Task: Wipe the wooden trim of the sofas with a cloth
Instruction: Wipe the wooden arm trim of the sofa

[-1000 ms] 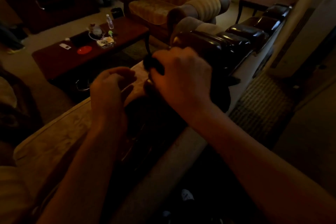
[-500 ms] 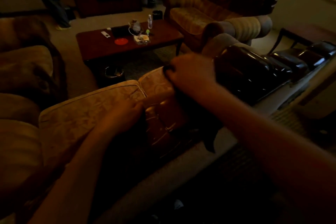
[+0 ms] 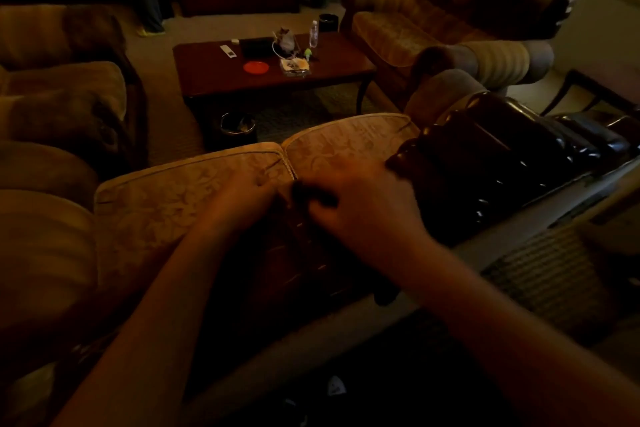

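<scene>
Trim: dark glossy carved wooden trim runs along the top of the sofa back, lobed and catching highlights, behind the pale patterned cushions.
Cloth: a dark cloth lies on the trim at the cushion seam, mostly blurred and hidden.
Right hand: right hand is curled over the cloth, gripping it.
Left hand: left hand rests at the cushion edge; its grip cannot be told.
Containers: a round metal bin stands on the carpet beside the dark wooden coffee table; its contents are too dark to read.
</scene>
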